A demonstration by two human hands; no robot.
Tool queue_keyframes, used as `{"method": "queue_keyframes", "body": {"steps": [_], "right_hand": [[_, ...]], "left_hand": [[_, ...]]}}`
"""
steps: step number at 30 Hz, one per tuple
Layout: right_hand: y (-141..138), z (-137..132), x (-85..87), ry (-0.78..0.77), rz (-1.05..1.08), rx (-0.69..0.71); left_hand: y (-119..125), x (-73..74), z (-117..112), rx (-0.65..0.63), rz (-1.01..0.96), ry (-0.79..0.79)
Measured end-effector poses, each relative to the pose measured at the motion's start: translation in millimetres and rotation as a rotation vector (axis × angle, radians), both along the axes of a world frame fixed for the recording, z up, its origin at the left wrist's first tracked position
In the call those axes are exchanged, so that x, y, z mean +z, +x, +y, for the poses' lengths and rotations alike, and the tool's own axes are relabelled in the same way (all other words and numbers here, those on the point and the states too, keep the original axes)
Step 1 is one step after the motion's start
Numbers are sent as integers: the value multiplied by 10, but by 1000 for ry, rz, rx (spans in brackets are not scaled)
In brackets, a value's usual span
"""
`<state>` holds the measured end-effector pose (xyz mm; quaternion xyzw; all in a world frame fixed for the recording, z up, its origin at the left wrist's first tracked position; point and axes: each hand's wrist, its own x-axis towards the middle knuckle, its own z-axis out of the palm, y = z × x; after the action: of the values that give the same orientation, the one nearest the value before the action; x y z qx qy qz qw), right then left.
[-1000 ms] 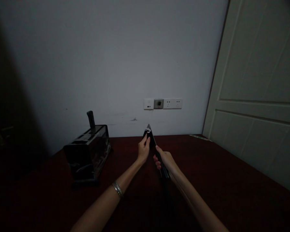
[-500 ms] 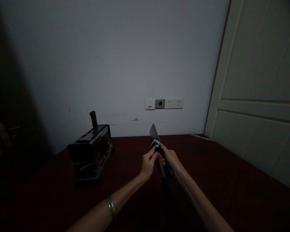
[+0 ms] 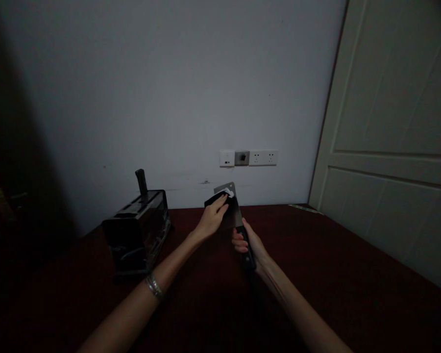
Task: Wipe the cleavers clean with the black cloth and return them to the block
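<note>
A cleaver [image 3: 237, 215] with a broad grey blade and a black riveted handle is tilted upward over the dark red table [image 3: 191, 304]. My right hand [image 3: 253, 245] is closed round its handle. My left hand [image 3: 213, 218] presses a black cloth [image 3: 213, 198] with a white part against the blade's upper face. The cloth covers much of the blade, and the fingers hide some of the cloth. To the left stands a glossy dark knife block [image 3: 137, 240], with one black handle [image 3: 141, 182] sticking out of its top.
Behind the table rises a pale wall [image 3: 169, 98] with a row of sockets and switches [image 3: 248, 158]. A white panelled door [image 3: 389, 147] borders the table on the right. A thin strip [image 3: 305, 209] lies at the table's back right edge.
The cleaver has turned so that its blade face shows. My left hand has moved left and up along the blade with the black cloth, away from my right hand.
</note>
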<state>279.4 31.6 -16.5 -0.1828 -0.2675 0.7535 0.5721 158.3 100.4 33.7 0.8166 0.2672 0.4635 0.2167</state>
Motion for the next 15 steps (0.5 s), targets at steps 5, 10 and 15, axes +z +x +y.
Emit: {"method": "queue_keyframes", "body": {"steps": [5, 10, 15], "right_hand": [[41, -15, -80, 92, 128, 183], [37, -57, -88, 128, 122, 269], [33, -92, -58, 162, 111, 278]], "left_hand": [[-55, 360, 260, 124, 233, 247], [-14, 500, 348, 122, 462, 518], [20, 507, 257, 110, 501, 565]]}}
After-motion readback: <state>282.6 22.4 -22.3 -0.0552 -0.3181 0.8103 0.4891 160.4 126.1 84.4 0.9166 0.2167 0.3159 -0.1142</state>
